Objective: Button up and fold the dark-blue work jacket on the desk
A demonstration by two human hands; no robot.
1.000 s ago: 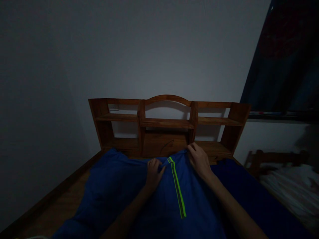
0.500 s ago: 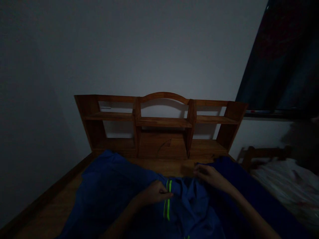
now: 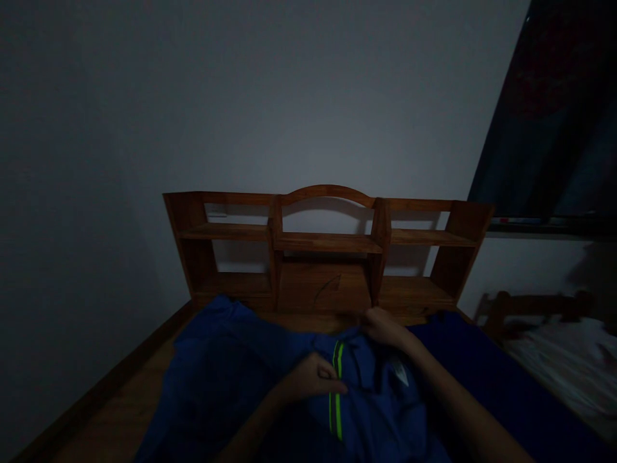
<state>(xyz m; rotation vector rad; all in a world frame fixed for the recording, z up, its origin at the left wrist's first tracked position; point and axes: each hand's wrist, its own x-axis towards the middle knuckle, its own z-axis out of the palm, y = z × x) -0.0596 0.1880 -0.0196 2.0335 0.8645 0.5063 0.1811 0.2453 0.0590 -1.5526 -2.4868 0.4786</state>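
Note:
A blue garment (image 3: 270, 360) with yellow-green stripes lies bunched and spread in front of me; its exact kind is hard to tell in the dim light. My left hand (image 3: 315, 377) is closed, pinching the cloth beside the stripes. At the garment's far edge, right of the stripes, the fingers of my right hand (image 3: 382, 326) are closed on the fabric. A small whitish patch (image 3: 400, 373) shows on the cloth below my right wrist.
A wooden headboard with shelves (image 3: 328, 243) stands against the grey wall (image 3: 308, 96). Dark blue cloth (image 3: 482, 373) lies to the right. Beyond it is a pale, crumpled heap (image 3: 573, 360) beside a wooden frame (image 3: 535, 305). A dark curtain (image 3: 544, 128) hangs at upper right.
My right hand has moved left and slightly up onto the garment's far edge and closed on it. The cloth there is pulled flatter, and a whitish patch now shows. My left hand keeps its pinch.

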